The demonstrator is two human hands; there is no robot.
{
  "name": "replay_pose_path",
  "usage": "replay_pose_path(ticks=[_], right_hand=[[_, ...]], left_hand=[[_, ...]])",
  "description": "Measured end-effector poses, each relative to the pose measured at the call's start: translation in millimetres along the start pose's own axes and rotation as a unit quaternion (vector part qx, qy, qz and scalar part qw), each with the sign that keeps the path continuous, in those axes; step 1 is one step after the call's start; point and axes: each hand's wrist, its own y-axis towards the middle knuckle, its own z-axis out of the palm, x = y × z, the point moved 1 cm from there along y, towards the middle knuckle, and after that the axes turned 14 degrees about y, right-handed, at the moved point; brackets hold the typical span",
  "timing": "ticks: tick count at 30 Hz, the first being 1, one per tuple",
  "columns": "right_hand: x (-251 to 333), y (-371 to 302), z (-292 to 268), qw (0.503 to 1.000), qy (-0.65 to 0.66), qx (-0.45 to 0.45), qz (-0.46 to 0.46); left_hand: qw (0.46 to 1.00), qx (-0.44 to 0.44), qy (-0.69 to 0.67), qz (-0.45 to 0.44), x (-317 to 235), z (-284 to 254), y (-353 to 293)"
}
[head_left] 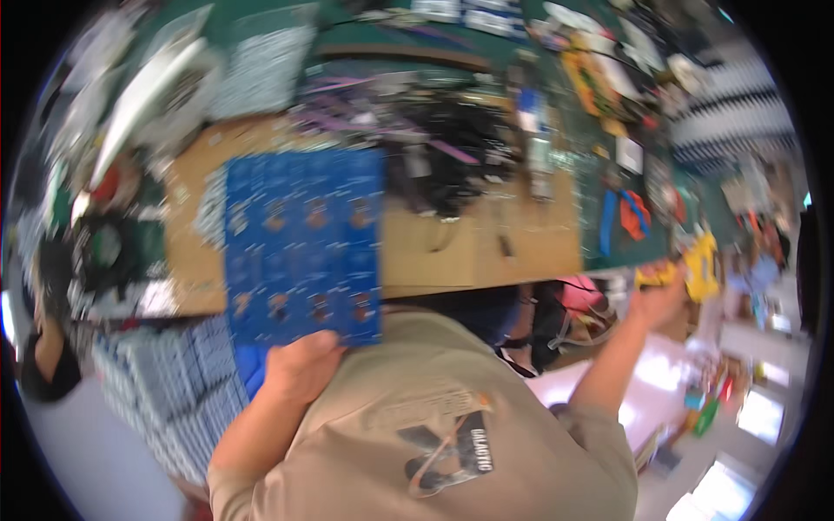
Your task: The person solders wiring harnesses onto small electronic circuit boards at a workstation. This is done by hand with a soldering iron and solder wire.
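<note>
My left hand [302,369] is closed on the lower edge of a blue circuit board panel [295,260], thumb on its face. The panel stands up in front of me, over the left part of the table, and bears rows of round copper-coloured spots. Out to the far right, past the table's corner, my right hand [662,300] is closed around a yellow hand tool [702,267]. Motion blur hides the tool's exact kind.
Tangled black and purple strips [443,143] lie on the brown tabletop [530,234]. Clear bags [174,104] sit at the far left. Blue and orange handles [627,215] lie on the green mat at right. Stacked grey-blue trays [174,391] stand below left, near another person's arm [50,352].
</note>
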Motion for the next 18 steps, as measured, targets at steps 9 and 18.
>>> replay_pose_path(ticks=[9, 18], right_hand=[[-15, -24, 33, 0.959, 0.106, 0.257, 0.054], [-24, -18, 67, 0.935, 0.147, 0.314, 0.071]], left_hand=[[0.987, -0.061, 0.115, 0.091, -53, -16, -38], [0.879, -0.216, 0.026, 0.425, -163, -144, -180]])
